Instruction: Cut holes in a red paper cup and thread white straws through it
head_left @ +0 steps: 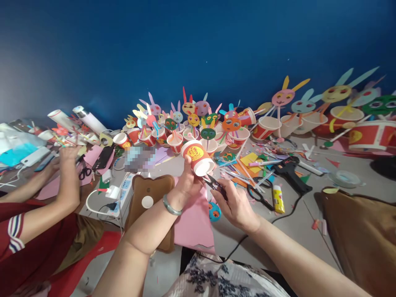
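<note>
My left hand [188,181] holds a red and white paper cup [198,158] upside down and tilted, its white bottom toward me, over a pink paper sheet [193,222]. A grey bangle circles that wrist. My right hand [236,204] grips small black snips [213,182] whose tips touch the cup's lower edge. A small blue paper face [214,211] lies on the table under my right hand.
Many paper-cup rabbits [208,134] with coloured faces and ears stand along the blue wall. A black glue gun [289,169], a glue stick [278,199], scissors [258,194] and paper scraps lie right. A brown pad [148,198] and power strip [119,194] sit left. Another person's arms [66,181] work at left.
</note>
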The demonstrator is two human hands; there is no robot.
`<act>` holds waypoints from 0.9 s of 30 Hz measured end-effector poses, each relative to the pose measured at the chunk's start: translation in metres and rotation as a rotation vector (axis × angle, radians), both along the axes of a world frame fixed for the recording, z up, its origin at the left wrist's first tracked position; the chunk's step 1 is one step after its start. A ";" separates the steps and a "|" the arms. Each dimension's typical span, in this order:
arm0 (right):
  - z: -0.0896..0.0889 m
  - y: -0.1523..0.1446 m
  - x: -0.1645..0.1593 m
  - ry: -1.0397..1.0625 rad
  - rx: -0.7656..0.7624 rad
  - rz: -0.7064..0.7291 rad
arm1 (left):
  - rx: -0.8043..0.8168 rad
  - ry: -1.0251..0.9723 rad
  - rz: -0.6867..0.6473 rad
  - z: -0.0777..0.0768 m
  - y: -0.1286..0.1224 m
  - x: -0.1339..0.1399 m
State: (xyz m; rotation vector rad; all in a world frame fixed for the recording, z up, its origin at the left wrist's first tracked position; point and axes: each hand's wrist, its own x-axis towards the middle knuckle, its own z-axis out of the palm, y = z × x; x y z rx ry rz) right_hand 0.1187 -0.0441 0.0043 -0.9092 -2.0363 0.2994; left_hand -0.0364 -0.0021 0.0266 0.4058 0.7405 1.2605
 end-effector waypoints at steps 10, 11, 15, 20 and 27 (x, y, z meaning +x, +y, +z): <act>0.006 -0.005 0.002 0.001 -0.110 -0.021 | 0.093 0.063 -0.107 0.001 -0.004 0.001; 0.006 -0.006 0.002 0.006 -0.136 -0.024 | 0.094 0.065 -0.105 0.002 -0.004 0.001; 0.005 -0.006 0.000 0.038 -0.229 -0.037 | 0.111 0.062 -0.133 0.003 -0.004 0.004; 0.003 -0.006 -0.001 0.033 -0.284 -0.045 | 0.087 0.067 -0.130 0.003 -0.004 0.006; 0.001 -0.003 0.000 -0.016 -0.267 -0.104 | 0.068 0.058 -0.159 0.003 -0.004 0.003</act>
